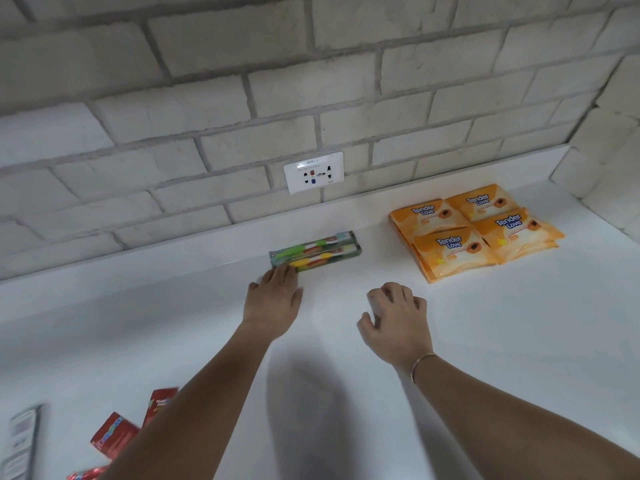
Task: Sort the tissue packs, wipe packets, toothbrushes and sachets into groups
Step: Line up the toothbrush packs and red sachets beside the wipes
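Red sachets [114, 434] lie nearest; left hand [273, 299] touches packaged toothbrushes [315, 252]

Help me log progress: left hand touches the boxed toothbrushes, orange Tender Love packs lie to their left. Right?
No. The head view shows the Tender Love packs to the right of the toothbrushes; the left hand does touch those.

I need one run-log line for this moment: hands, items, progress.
left hand: fingertips on toothbrush packs | right hand: loosely curled, holds nothing | orange Tender Love packs: grouped right | red sachets: scattered, near left
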{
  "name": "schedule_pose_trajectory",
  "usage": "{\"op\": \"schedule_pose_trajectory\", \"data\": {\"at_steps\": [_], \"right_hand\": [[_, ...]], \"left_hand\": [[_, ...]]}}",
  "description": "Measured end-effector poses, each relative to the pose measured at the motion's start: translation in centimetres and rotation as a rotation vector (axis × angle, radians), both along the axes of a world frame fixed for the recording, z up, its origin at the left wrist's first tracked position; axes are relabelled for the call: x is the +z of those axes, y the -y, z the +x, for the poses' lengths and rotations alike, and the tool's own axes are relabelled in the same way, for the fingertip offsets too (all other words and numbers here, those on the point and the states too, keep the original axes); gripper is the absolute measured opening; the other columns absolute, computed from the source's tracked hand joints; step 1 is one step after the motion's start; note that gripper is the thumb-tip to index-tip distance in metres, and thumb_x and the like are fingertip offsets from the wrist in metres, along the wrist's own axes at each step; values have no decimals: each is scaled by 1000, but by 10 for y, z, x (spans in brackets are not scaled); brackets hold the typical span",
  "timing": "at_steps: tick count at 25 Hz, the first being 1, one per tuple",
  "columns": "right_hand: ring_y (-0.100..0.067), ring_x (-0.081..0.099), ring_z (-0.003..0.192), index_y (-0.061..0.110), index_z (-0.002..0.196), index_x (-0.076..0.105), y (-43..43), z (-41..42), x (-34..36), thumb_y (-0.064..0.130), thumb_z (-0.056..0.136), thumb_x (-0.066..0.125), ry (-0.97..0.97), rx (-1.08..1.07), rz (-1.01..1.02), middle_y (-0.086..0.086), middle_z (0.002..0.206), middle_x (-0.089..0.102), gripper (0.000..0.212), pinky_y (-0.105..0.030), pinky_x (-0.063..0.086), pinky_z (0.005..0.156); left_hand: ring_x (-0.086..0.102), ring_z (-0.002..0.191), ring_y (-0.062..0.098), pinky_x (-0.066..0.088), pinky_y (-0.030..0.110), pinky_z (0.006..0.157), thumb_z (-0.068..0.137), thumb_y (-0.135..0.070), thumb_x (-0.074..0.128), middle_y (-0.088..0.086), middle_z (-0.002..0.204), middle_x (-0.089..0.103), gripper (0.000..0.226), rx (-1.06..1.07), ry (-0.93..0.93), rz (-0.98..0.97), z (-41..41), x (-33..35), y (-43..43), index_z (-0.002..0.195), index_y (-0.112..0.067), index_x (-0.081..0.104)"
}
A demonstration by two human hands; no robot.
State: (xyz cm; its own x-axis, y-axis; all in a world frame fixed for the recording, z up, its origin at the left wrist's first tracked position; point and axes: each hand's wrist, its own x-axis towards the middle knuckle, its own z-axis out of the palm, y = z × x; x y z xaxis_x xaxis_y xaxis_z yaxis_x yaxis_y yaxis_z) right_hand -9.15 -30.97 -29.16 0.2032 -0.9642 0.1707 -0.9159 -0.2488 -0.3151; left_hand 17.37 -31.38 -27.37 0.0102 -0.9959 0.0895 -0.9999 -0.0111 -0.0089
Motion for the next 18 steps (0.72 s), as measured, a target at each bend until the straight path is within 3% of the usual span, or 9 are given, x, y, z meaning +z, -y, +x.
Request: {"op": "schedule_pose_trajectory", "data": {"at_steps": [4, 13, 18], "right_hand": [[-18, 45, 113, 29, 103, 58, 1, 0, 0, 45, 84, 50, -3, 12, -1, 6, 114, 50, 27, -43, 38, 94], [-17, 44, 114, 30, 104, 57, 3, -5, -2, 45, 83, 51, 13, 7, 4, 7, 114, 49, 27, -43, 36, 96], [-17, 44, 113, 30, 101, 56, 4, -7, -2, 45, 83, 51, -4, 6, -5, 7, 111, 49, 24, -42, 37, 93]], "left_hand": [[56, 128, 30, 52, 47, 87, 102, -45, 43, 7, 147, 52, 52, 26, -1, 8, 0, 0, 0, 143, -14, 48], [53, 126, 34, 51, 47, 92, 99, -44, 49, 10, 153, 42, 53, 68, -39, 46, -6, 6, -7, 146, -20, 43], [58, 116, 28, 47, 40, 92, 98, -41, 50, 5, 136, 58, 44, 167, -122, 62, 5, 17, -39, 136, -21, 57]]}}
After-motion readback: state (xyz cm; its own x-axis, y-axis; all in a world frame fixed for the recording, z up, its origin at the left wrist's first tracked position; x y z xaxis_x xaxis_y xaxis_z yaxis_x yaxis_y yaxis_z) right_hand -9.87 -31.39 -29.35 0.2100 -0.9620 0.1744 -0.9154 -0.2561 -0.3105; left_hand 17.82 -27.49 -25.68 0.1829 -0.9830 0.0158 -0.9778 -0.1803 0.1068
